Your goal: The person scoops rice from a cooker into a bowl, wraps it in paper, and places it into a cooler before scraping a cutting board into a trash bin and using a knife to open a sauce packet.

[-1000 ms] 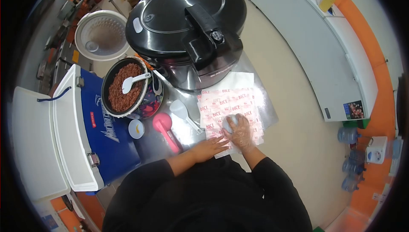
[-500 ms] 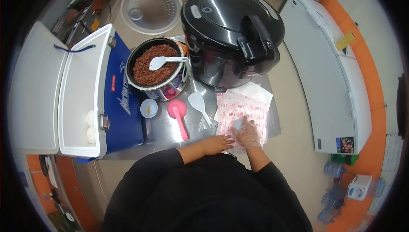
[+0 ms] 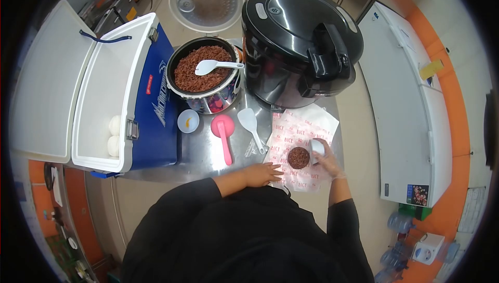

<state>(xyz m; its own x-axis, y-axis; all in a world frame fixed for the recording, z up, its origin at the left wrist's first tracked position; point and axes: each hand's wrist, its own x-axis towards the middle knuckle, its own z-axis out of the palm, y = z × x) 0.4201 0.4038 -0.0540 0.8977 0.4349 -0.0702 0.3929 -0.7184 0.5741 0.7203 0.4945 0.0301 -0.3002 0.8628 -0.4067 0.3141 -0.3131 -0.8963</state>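
Note:
A round puck of brown-red rice (image 3: 298,157) sits on a stack of white wrapping papers printed in red (image 3: 291,133). My right hand (image 3: 327,161), in a clear glove, holds a small white mould (image 3: 316,148) just right of the puck. My bare left hand (image 3: 261,173) lies flat on the near left edge of the papers, fingers apart. A bowl of brown-red rice (image 3: 202,70) with a white scoop (image 3: 209,66) in it stands at the back of the steel table (image 3: 200,150).
A big black cooker (image 3: 299,36) stands behind the papers. A white paddle (image 3: 250,124), a pink scoop (image 3: 223,129) and a small sauce cup (image 3: 187,121) lie on the table. At the left an open blue cooler (image 3: 156,101) holds white balls (image 3: 113,135). A cooker lid (image 3: 206,0) lies beyond.
My right hand has lifted the white mould off to the right, which uncovered the rice puck on the paper. My view has swung left; the left hand stays on the papers.

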